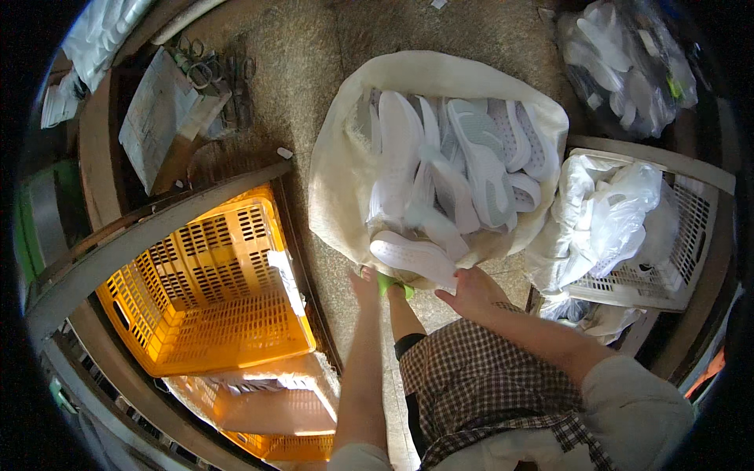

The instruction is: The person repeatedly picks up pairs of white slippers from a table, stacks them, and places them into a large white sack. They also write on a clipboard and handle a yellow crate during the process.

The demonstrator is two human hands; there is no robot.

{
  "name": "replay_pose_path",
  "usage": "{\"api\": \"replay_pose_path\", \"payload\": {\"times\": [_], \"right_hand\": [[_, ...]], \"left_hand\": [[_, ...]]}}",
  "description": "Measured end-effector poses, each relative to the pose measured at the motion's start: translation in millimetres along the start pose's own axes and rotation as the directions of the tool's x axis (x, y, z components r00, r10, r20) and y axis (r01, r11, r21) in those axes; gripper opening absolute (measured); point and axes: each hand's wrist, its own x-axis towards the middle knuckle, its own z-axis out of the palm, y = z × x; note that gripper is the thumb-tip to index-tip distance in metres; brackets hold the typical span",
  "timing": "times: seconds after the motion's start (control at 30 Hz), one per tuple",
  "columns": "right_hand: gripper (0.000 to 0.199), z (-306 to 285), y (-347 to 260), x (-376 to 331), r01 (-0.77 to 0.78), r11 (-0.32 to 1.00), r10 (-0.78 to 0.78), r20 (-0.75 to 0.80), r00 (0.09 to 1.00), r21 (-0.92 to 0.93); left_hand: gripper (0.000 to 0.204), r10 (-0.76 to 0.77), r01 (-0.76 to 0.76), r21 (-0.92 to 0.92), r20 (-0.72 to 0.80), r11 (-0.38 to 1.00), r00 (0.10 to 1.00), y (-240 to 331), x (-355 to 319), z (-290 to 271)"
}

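Note:
In front of me a large off-white woven sack [338, 184] stands with its mouth spread wide. Several white shoe soles [399, 149] are piled inside, some with pale grey tread. At the near rim, one white shoe sole [412, 257] lies slantwise, its right end at my right hand [469, 292]. That hand is closed on this end, thumb toward the left; its other fingers are partly hidden. My left hand [364, 286] is at the sack's near left edge, its fingertips slightly apart and nothing visible in them. Whether it touches the rim is unclear.
Left, a yellow plastic crate [212, 314] rests in a rack, with another crate [275, 447] beneath. On the right, a white crate [691, 243] holds plastic bags [613, 220]. A clear bag of white pieces [620, 71] lies far right. Scissors [200, 74] hang far left.

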Motion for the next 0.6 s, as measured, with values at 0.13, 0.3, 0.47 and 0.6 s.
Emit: {"api": "replay_pose_path", "payload": {"times": [0.13,0.3,0.47,0.6], "right_hand": [[0.072,77,31,57,-0.250,0.968,0.243,-0.144,0.959,-0.029],[0.044,109,86,120,-0.187,0.977,0.208,-0.258,0.944,0.101],[0.025,54,69,100,0.011,0.997,-0.027,-0.221,0.975,-0.076],[0.025,23,52,86,-0.114,0.932,0.148,-0.073,0.986,0.343]], "left_hand": [[0.058,-0.234,0.550,-0.513,0.555,0.659,0.798,-88,-21,77],[0.042,-0.184,0.515,-0.625,0.516,0.587,0.836,-54,0,136],[0.032,-0.171,0.146,-0.550,0.006,0.822,0.985,-26,6,76],[0.022,-0.067,-0.005,-0.194,-0.361,0.981,0.930,-74,27,60]]}}
